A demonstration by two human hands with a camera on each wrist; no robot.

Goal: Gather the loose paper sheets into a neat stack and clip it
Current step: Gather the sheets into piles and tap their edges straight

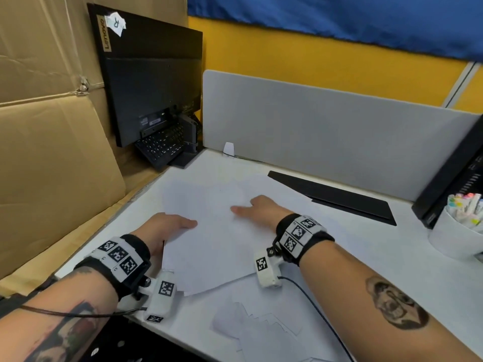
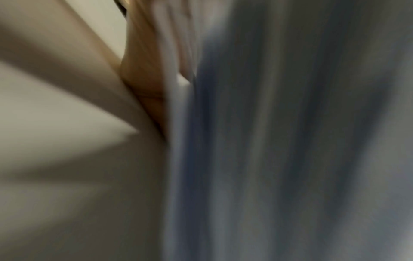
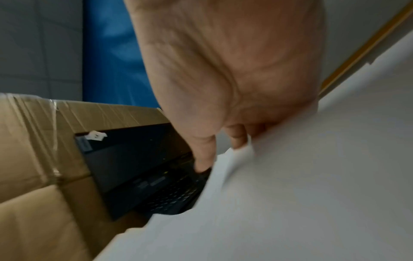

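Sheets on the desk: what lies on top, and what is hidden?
On the sheets lie the thumbs of the left hand and right hand. Their fingers are mostly covered by paper.

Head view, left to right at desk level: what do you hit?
Brown cardboard box → left hand → white paper sheets → right hand → flat black panel → white cup of pastel markers.

We note a white desk backed by a grey partition panel, with a yellow wall and blue fabric behind. Cardboard boxes line the left side, a black monitor against them.
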